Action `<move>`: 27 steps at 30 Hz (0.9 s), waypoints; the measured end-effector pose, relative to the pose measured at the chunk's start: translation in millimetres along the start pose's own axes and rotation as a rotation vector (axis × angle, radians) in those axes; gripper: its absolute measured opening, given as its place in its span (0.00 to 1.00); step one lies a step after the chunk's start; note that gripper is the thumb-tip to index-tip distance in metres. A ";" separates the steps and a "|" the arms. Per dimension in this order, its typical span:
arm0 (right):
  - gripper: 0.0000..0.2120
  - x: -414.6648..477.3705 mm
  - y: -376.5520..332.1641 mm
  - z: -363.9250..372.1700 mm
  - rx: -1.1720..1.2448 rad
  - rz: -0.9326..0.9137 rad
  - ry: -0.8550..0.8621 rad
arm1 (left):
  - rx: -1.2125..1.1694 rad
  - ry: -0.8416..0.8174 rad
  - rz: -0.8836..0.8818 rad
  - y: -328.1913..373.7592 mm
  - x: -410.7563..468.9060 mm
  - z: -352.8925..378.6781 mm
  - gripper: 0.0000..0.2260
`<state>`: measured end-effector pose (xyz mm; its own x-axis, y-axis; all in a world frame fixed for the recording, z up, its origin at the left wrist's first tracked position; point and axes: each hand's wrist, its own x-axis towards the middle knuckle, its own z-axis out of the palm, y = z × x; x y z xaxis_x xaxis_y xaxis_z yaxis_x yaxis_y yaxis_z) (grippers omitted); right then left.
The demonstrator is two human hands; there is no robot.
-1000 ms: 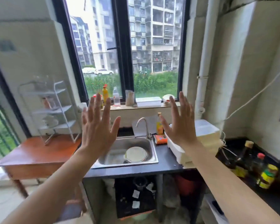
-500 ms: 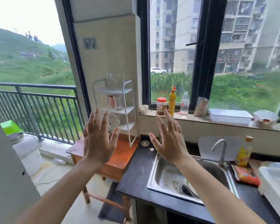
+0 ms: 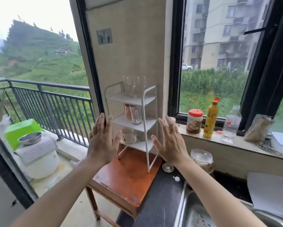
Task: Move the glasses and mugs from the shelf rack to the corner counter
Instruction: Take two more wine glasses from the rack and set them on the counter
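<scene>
Both hands are raised in front of the shelf rack (image 3: 134, 122), palms forward and empty; the left hand (image 3: 103, 141) has its fingers (image 3: 100, 122) spread wide and holds nothing; the right hand (image 3: 170, 143) is likewise splayed open and holds nothing. The rack stands on the far right corner of the small wooden worktop (image 3: 127, 174), right beside the dark worktop (image 3: 160, 203) that carries the sink.

The task's things are all on the rack, none moved yet, so I judge the job at its very start: the stemmed glasses (image 3: 134, 86) stand upright on the top tier, close together; a clear tumbler (image 3: 135, 114) with a copper-coloured cup (image 3: 128, 111) just behind it sits on the middle tier; a white mug (image 3: 128, 136) rests on the bottom tier, partly screened by the left thumb.

What could go wrong from here, as I judge it: the stemmed glasses are tall and crowded, so lifting one may knock its neighbour over or off the open front edge; the rack looks light and narrow, so a hand catching its frame (image 3: 145, 122) could tip it with everything on it; the tumbler and cup stand nearly touching, and drawing one out may drag the other; the thin stems may snap under a hard pinch.
</scene>
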<state>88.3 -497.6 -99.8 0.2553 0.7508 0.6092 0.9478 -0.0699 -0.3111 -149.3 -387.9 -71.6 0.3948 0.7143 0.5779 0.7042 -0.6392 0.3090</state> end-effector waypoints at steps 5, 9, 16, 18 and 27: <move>0.33 45.5 7.0 44.6 -0.022 -0.027 -0.029 | -0.020 -0.029 0.005 -38.4 53.7 37.2 0.34; 0.34 96.8 6.7 66.1 -0.037 0.008 0.027 | -0.085 -0.023 0.037 -61.5 112.7 63.1 0.35; 0.33 226.0 -6.0 85.5 -0.063 0.143 0.220 | -0.290 -0.082 0.154 -91.1 250.1 92.7 0.32; 0.34 265.9 -5.6 83.5 -0.070 0.176 0.266 | -0.343 -0.080 0.190 -90.0 291.8 97.2 0.32; 0.39 354.1 10.9 78.6 0.074 0.437 0.052 | -0.500 -0.091 0.200 -61.4 382.7 138.7 0.29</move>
<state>174.0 -180.9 55.2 0.6400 0.6273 0.4438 0.7329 -0.3249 -0.5978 40.4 -35.8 25.9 0.5579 0.5722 0.6011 0.2526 -0.8070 0.5338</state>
